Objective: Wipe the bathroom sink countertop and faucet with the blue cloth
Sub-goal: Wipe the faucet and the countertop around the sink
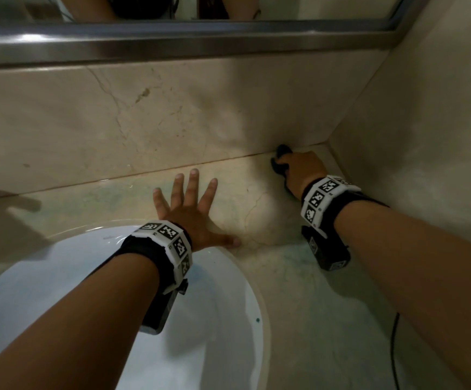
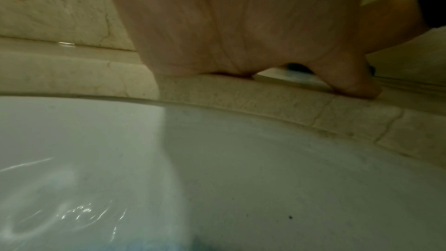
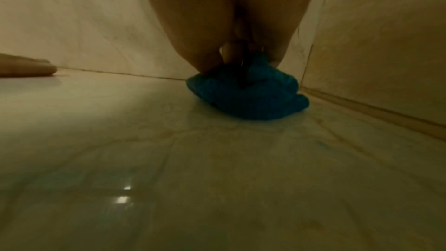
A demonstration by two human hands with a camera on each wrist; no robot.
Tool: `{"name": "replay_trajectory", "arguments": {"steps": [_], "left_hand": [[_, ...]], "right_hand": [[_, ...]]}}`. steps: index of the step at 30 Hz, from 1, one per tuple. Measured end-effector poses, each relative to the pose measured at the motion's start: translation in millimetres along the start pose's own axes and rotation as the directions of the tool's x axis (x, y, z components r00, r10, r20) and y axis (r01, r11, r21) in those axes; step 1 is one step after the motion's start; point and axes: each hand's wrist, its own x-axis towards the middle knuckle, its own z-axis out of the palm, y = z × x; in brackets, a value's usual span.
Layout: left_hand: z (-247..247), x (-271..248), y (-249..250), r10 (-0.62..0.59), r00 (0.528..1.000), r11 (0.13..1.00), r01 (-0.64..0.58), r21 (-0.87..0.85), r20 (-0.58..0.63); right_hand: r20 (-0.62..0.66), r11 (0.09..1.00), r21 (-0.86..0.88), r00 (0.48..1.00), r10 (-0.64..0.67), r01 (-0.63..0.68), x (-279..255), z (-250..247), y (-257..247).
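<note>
My right hand (image 1: 299,167) grips the bunched blue cloth (image 3: 248,93) and presses it on the beige marble countertop (image 1: 256,198) in the far right corner, where the back wall meets the side wall. In the head view the cloth (image 1: 279,161) looks dark and mostly hidden by the hand. My left hand (image 1: 189,204) lies flat on the countertop with fingers spread, just behind the white sink basin (image 1: 59,277). The left wrist view shows the palm (image 2: 241,26) resting on the basin's stone rim (image 2: 265,102). No faucet is in view.
A steel-framed mirror (image 1: 172,38) runs along the top of the marble backsplash (image 1: 116,122). The right side wall (image 1: 425,122) closes in the corner. A thin black cable (image 1: 394,347) hangs by the counter's front right. Water glints in the basin (image 2: 72,207).
</note>
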Motion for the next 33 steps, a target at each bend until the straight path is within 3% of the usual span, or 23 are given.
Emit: {"name": "replay_trajectory", "arguments": {"steps": [3, 11, 13, 15, 17, 19, 21, 22, 25, 28, 30, 33], "left_hand": [[-0.9, -0.1, 0.4, 0.001, 1.000, 1.000, -0.001, -0.005, 0.006], [-3.2, -1.3, 2.2, -0.010, 1.000, 1.000, 0.010, -0.012, 0.020], [-3.8, -1.8, 2.8, -0.012, 1.000, 1.000, 0.012, -0.005, 0.019], [-3.0, -1.6, 2.1, -0.006, 1.000, 1.000, 0.006, -0.006, 0.016], [-2.3, -1.1, 0.7, 0.004, 1.000, 1.000, -0.004, -0.010, 0.009], [-2.0, -1.3, 0.4, 0.007, 1.000, 1.000, -0.007, -0.013, 0.011], [-2.9, -1.3, 0.6, 0.007, 1.000, 1.000, -0.006, -0.011, 0.019], [-3.5, -1.5, 0.9, 0.006, 1.000, 1.000, -0.006, -0.010, 0.024], [-4.9, -2.0, 1.3, 0.008, 0.999, 1.000, -0.008, -0.004, 0.034], [-4.2, -1.2, 1.1, 0.006, 0.999, 1.000, -0.005, -0.004, 0.035], [-3.4, -0.5, 0.8, 0.008, 1.000, 1.000, -0.008, -0.003, 0.029], [-2.0, 0.1, -0.4, 0.010, 1.000, 1.000, -0.010, -0.008, 0.024]], "right_hand": [[-0.122, 1.000, 0.020, 0.993, 0.010, -0.007, -5.8, 6.7, 3.6], [-0.056, 0.974, 0.109, 0.980, -0.192, 0.197, -27.4, 26.0, -21.6], [-0.028, 0.969, 0.172, 0.984, -0.174, 0.176, -22.9, 27.1, -28.4], [0.013, 0.935, 0.353, 0.999, -0.048, 0.040, -13.7, 16.7, -31.1], [-0.009, 0.910, 0.414, 1.000, 0.024, -0.018, -3.6, 4.9, -23.1], [-0.064, 0.931, 0.362, 0.995, 0.083, -0.054, 0.5, -5.7, -6.8], [-0.148, 0.998, 0.066, 0.989, 0.029, -0.020, 3.9, -10.8, 16.1], [-0.115, 0.999, -0.023, 0.993, 0.032, -0.035, 5.0, -11.0, 26.6], [0.052, 0.994, -0.054, 0.994, 0.093, -0.090, 6.3, -8.5, 40.3], [0.046, 0.998, -0.011, 0.997, 0.058, -0.058, 2.8, -7.3, 45.5], [0.129, 0.998, 0.009, 0.990, 0.064, -0.066, 0.5, -7.1, 48.2], [0.134, 0.997, -0.063, 0.989, 0.056, -0.048, -3.0, -1.7, 45.9]]}}
